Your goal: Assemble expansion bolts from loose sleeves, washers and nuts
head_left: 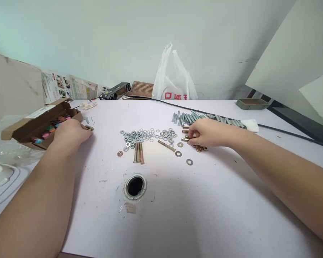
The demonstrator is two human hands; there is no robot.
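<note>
White table [204,215], broad, with a round cable hole [135,186] near the front. Plastic bag [173,77] upright against the wall. Open cardboard box [40,123] at far left, coloured pieces inside. Left hand [71,132] just beside that box, curled around a small brass-coloured piece [89,128] at the fingertips. Right hand [207,132] over the brass bolts [186,133], fingers pinched on one. Silver bolts [204,117] heaped behind. Nuts and washers [148,136] scattered mid-table, between the hands.
</note>
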